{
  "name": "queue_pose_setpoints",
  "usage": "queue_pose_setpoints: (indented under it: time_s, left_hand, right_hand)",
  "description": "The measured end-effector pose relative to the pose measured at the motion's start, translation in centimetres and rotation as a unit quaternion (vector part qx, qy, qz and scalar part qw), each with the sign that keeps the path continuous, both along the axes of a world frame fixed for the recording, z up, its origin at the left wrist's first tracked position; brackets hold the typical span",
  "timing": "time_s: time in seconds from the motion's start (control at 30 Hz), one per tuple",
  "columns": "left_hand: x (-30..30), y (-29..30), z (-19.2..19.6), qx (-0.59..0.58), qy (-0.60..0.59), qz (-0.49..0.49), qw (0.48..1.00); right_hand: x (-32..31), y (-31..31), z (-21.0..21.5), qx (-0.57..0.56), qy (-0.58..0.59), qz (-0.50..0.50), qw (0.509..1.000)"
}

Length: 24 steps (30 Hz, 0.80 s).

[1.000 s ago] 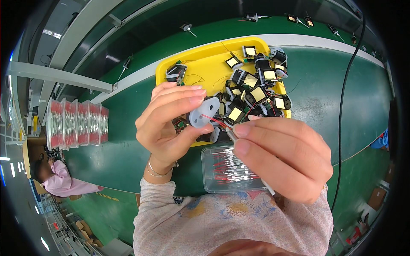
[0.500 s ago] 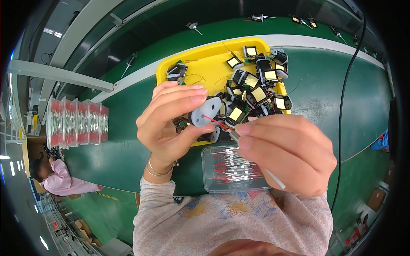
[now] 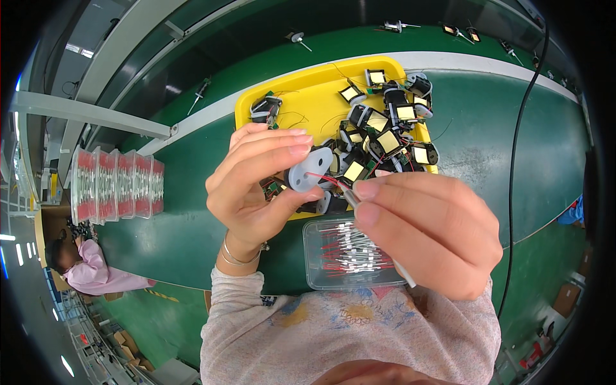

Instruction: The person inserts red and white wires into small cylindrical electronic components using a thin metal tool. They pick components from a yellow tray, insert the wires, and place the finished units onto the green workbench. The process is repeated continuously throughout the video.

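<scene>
Pinching, left hand (image 3: 247, 173): grasping a pale plastic cap (image 3: 311, 163) by its edges, with thumb low and fingertips high.
Cap: held up over the near part of the tray, turned with its flat, holed side toward the right hand.
Red wires (image 3: 328, 178): running from a hole in the cap across to the front end of a stick.
Right hand (image 3: 436, 231): gripping that slim silvery stick (image 3: 351, 196) between thumb and fingers, pointed up and left at the wires.
White end (image 3: 405, 274): sticking out below the right hand; cannot tell if part of the same stick.
Bracelet (image 3: 236, 258): circling the left wrist.
Yellow tray (image 3: 321, 106): lying behind both hands, filled mostly on its right side.
Black parts (image 3: 388, 142): heaped in the tray, many with pale yellow pads.
Clear box (image 3: 314, 280): sitting nearer than the tray, partly covered by the right hand.
Red and white leads (image 3: 356, 250): lying in the box.
Green bench (image 3: 475, 128): carrying tray and box.
Stacked clear boxes (image 3: 115, 186): standing well to the left.
Black cable (image 3: 520, 135): hanging at the right.
Person in pink (image 3: 93, 273): seen at far left.
</scene>
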<state>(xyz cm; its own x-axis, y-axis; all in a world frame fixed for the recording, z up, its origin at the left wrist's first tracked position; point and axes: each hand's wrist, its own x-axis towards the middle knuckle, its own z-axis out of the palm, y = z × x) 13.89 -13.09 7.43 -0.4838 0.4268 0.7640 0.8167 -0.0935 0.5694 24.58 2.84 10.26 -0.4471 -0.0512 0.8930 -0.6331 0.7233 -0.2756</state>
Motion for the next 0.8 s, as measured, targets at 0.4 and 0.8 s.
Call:
queue_pose_setpoints:
  time_s: [0.4,0.8]
  left_hand:
    - [-0.03,0.02,-0.15,0.012,-0.004,-0.001,1.0]
    - [-0.03,-0.05,-0.19,0.016,-0.001,-0.006,1.0]
  right_hand:
    - [0.01,0.31,0.16,0.026,-0.003,0.034,0.999]
    - [0.11,0.15,-0.02,0.021,-0.001,0.024,0.999]
